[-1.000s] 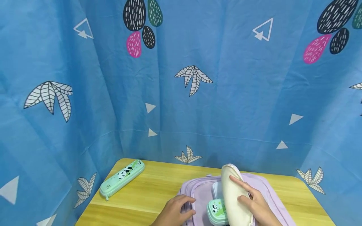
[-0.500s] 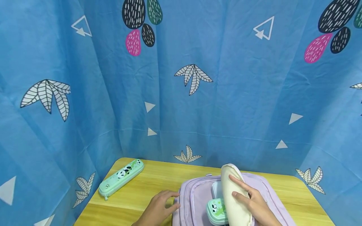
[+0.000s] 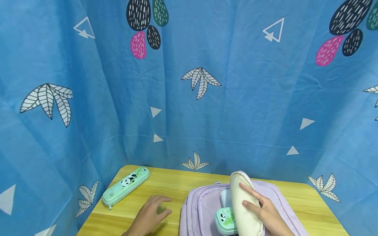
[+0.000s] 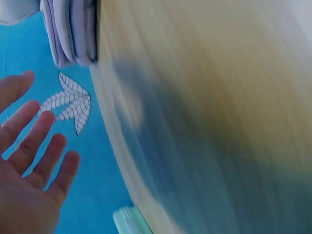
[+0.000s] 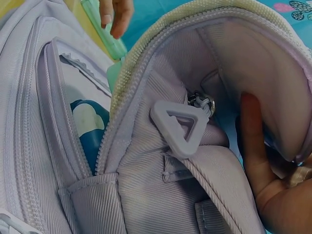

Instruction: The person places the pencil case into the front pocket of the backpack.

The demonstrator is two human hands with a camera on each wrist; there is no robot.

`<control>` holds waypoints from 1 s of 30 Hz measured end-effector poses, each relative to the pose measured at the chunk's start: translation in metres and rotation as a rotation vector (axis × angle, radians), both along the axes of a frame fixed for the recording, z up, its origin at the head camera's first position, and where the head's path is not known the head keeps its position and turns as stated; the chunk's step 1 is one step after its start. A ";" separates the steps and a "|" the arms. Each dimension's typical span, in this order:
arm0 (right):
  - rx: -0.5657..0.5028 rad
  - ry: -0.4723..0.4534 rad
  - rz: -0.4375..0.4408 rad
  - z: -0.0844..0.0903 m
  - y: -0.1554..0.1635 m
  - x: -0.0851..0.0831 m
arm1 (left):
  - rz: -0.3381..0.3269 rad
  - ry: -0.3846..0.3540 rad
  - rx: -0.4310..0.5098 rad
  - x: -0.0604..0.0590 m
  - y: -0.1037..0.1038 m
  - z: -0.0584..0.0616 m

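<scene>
Matt cloth on a smooth, wood-grained bench (image 3: 169,184)
You have a ribbed cloth backpack (image 3: 206,209), its triangular pull (image 5: 183,109) smooth, plastic-looking; near the bench's far left corner, a faintly glossy pencil case (image 3: 126,186).

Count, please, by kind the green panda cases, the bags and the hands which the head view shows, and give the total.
Green panda cases: 2 (long case, small case)
Bags: 1 (lilac bag)
Hands: 2 (left hand, right hand)
Total: 5
</scene>
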State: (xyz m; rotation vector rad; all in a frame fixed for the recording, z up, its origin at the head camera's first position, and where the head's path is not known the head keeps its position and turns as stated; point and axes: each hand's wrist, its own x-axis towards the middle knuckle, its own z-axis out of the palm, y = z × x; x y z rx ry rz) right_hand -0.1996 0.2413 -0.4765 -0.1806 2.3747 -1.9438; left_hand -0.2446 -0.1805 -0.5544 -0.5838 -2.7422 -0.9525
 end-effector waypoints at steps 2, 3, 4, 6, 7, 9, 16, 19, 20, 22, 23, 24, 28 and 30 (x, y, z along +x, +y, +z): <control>-0.011 0.000 0.000 0.000 0.000 0.000 | 0.028 0.003 -0.003 -0.001 -0.007 -0.001; -0.018 -0.003 -0.002 0.000 0.000 0.000 | 0.041 0.001 -0.004 -0.001 -0.010 -0.001; -0.026 -0.009 -0.003 0.000 0.000 0.000 | 0.051 -0.002 -0.004 -0.002 -0.013 -0.002; -0.039 -0.021 -0.006 0.000 0.000 -0.001 | 0.072 -0.016 -0.005 -0.003 -0.019 -0.003; -0.043 -0.025 -0.007 0.000 0.000 -0.001 | 0.082 -0.026 0.000 -0.004 -0.022 -0.003; -0.039 -0.026 -0.011 0.001 0.000 -0.001 | 0.104 -0.041 0.001 -0.005 -0.029 -0.004; -0.015 -0.018 -0.016 0.002 -0.002 0.000 | 0.169 -0.057 0.009 -0.008 -0.049 0.002; -0.024 -0.015 -0.009 0.002 -0.002 0.000 | 0.183 -0.057 0.004 -0.009 -0.058 0.004; -0.026 -0.012 -0.008 0.002 -0.002 0.000 | 0.186 -0.054 -0.001 -0.009 -0.060 0.004; -0.024 -0.007 -0.006 0.001 -0.002 0.000 | 0.195 -0.038 -0.020 -0.010 -0.066 0.002; -0.023 -0.005 -0.004 0.001 -0.002 0.000 | 0.198 -0.028 -0.026 -0.011 -0.069 0.002; -0.023 -0.004 -0.005 0.001 -0.002 0.000 | 0.203 -0.014 -0.034 -0.011 -0.072 0.001; -0.024 -0.008 -0.007 0.000 -0.001 0.001 | 0.207 0.032 -0.034 -0.012 -0.082 -0.004; -0.026 -0.012 -0.010 0.000 0.000 0.001 | 0.203 0.042 -0.029 -0.011 -0.087 -0.006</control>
